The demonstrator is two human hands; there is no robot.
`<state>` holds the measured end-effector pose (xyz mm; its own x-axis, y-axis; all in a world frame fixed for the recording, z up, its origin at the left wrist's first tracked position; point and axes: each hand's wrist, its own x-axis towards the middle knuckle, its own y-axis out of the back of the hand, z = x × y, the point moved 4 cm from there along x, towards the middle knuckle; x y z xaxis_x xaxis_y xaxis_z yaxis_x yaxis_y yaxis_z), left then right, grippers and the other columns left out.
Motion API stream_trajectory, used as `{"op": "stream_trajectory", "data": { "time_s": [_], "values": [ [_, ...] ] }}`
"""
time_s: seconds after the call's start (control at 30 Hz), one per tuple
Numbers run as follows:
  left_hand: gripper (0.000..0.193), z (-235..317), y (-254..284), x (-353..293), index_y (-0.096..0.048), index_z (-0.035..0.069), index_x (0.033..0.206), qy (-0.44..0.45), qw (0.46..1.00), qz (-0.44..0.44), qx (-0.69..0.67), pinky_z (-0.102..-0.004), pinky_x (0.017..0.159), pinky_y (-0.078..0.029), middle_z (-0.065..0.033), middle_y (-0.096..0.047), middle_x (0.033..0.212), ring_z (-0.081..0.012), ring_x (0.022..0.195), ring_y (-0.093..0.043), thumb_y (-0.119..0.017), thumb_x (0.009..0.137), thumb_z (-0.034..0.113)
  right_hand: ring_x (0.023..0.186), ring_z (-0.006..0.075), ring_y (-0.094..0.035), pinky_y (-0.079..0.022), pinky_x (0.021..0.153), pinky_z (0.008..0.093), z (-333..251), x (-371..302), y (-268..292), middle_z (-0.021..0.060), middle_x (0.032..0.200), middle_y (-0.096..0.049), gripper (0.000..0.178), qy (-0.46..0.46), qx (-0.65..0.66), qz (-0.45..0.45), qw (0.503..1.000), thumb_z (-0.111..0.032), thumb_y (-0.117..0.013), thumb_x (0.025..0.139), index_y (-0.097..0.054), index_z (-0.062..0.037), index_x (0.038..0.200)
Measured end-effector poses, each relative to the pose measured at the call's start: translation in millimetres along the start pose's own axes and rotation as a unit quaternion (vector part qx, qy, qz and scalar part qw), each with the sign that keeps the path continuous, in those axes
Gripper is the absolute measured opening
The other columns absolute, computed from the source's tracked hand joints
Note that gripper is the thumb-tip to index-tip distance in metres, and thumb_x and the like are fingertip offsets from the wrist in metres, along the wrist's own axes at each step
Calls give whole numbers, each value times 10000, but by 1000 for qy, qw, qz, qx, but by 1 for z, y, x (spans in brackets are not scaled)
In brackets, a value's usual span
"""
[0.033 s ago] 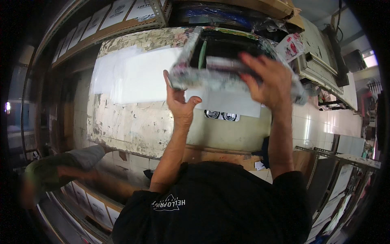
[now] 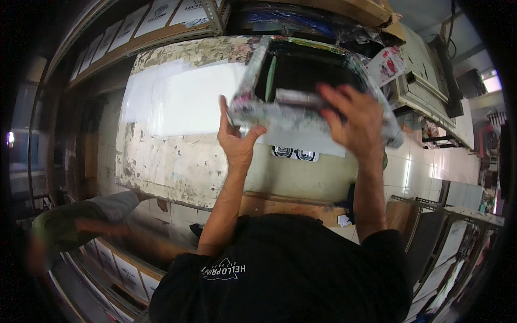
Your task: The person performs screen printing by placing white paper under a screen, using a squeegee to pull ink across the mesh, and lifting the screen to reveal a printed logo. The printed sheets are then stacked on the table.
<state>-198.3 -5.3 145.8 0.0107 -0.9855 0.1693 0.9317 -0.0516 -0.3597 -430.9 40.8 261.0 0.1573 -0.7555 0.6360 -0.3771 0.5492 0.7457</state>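
A screen-printing frame (image 2: 253, 114), its sides smeared with ink, stands at the far right part of the worktable around a dark mesh (image 2: 307, 70). My left hand (image 2: 237, 142) holds its near left corner, index finger along the outer side and thumb at the front. Inside the frame lies a squeegee (image 2: 296, 97) with a pale bar. My right hand (image 2: 355, 121) is curled at the squeegee's right end; its fingers are blurred. White paper (image 2: 328, 145) shows under the near side of the frame. A black-and-white printed piece (image 2: 295, 153) lies just nearer to me.
White sheets (image 2: 199, 102) cover the table's left half. The stained worktable (image 2: 161, 167) ends close to my body. Shelves with cartons (image 2: 142, 27) run along the far left. Another person's arm (image 2: 99, 229) reaches in at lower left. A pale machine (image 2: 425, 86) stands at right.
The frame's near side has come down and slightly toward me, with both hands still at it. The squeegee has shifted slightly nearer as well.
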Motion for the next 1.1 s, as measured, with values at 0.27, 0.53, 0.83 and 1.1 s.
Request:
{"op": "stream_trajectory", "data": {
  "time_s": [0.27,0.53,0.83,1.1],
  "values": [
    [961,-99,99,-70,-522,-9,1387,-57,926,-93,362,-455,1086,-376,-196,-497,1440,-336,1282,-492,-940,552,218,769,286,-641,-496,718,380,4,-91,-102,82,900,-671,420,-126,104,-168,972,-127,-742,760,-726,-189,1175],
    [833,-112,112,-81,-628,-2,1225,-131,837,-99,522,-519,1069,-311,-199,-428,1501,-407,1305,-400,-915,514,324,1197,332,-488,-337,972,608,25,-127,-176,143,1266,-547,816,-153,-7,-279,948,-164,-819,646,-533,-239,1406],
    [832,-105,109,-81,-617,7,1263,-94,844,-111,516,-534,1077,-285,-201,-397,1518,-406,1320,-373,-892,553,344,1247,358,-505,-343,971,574,168,-11,-245,170,1289,-581,830,-118,-67,-174,975,-225,-815,631,-538,-222,1413],
    [831,-96,104,-82,-608,20,1295,-104,839,-95,525,-517,1080,-271,-175,-490,1392,-383,1308,-383,-862,608,411,960,379,-658,-485,822,496,177,14,-231,185,994,-708,518,-46,-18,-139,989,-129,-714,770,-664,-234,1275]
  ]
}}
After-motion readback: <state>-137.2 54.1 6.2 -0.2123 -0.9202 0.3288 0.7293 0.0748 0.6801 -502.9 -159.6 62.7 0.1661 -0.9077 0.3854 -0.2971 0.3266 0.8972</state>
